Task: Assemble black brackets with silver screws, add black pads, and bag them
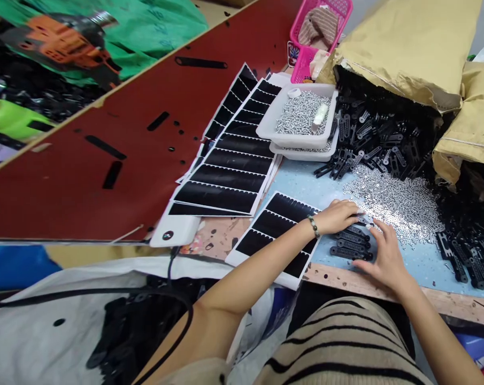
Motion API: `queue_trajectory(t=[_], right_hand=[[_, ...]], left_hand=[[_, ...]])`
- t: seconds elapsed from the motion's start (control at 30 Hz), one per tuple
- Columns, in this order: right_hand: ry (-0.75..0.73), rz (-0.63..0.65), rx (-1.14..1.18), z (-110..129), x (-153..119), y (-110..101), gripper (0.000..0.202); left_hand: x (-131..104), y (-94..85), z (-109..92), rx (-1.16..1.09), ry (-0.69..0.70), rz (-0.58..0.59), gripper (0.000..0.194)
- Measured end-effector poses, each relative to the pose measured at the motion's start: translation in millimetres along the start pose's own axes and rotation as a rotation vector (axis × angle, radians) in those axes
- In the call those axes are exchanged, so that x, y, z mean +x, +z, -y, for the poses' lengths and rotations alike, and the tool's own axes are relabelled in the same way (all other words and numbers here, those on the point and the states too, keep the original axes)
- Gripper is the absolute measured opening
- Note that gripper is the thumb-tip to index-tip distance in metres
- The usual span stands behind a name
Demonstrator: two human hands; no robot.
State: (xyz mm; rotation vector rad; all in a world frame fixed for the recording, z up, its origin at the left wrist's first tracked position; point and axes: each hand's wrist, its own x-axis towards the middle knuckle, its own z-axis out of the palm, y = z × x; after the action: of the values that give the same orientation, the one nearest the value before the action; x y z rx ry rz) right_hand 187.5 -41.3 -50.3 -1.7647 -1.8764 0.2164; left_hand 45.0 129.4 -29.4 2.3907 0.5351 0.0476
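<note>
The right hand (384, 259) has thumb and fingers spread beside black strips (351, 245) lying near the table (426, 300) edge; the left hand (338, 216) reaches across their far end, its grip unclear. Bare blue mat (414, 264) opens rightward, below heaped metal pins (406, 206). Left, a sheet (266, 230) overhangs the near edge; farther left slants a red board (145, 160).

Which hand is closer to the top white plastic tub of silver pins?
Left. In the picture, the left hand is below the tub; the right hand is lower and farther right.
</note>
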Motion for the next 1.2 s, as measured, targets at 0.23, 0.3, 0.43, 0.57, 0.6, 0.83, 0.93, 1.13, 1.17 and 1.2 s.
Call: queue_trajectory(t=[0.23,0.3,0.43,0.57,0.6,0.83,0.93,1.13,1.17,1.2], right_hand=[[0.070,-0.009,-0.074,17.7,-10.0,18.6,0.060],[0.055,-0.024,-0.059,14.8,-8.9,15.6,0.061],[0.146,-0.212,-0.042,-24.8,-1.0,-11.4,0.057],[0.442,-0.383,-0.246,-89.1,15.2,-43.9,0.045],[0.462,-0.341,-0.284,-100.9,19.8,-48.0,0.041],[0.380,-0.262,-0.221,-121.2,35.4,-45.1,0.025],[0.355,-0.377,-0.113,-119.8,34.0,-48.5,0.025],[0.420,-0.379,0.380,-84.5,31.1,-40.7,0.027],[0.410,-0.327,0.467,-74.1,30.9,-35.3,0.027],[0.387,-0.269,0.534,-63.5,31.0,-29.3,0.025]], left_hand=[[-14.7,10.4,0.9,-0.051,0.015,-0.060,0.022],[-17.5,9.0,1.4,-0.056,0.033,-0.064,0.022],[-4.0,0.7,-4.1,-0.035,0.046,-0.208,0.024],[50.2,-0.2,-31.1,0.021,0.098,-0.261,0.022],[67.8,1.4,-40.5,0.020,0.111,-0.248,0.022],[143.5,12.5,-79.3,-0.133,0.082,-0.292,0.030],[141.6,13.4,-79.3,-0.181,0.073,-0.299,0.029],[116.0,2.7,-67.5,-0.274,0.024,-0.321,0.030],[106.8,0.1,-62.4,-0.283,0.015,-0.324,0.030],[95.5,-2.3,-56.4,-0.300,0.002,-0.327,0.030]])
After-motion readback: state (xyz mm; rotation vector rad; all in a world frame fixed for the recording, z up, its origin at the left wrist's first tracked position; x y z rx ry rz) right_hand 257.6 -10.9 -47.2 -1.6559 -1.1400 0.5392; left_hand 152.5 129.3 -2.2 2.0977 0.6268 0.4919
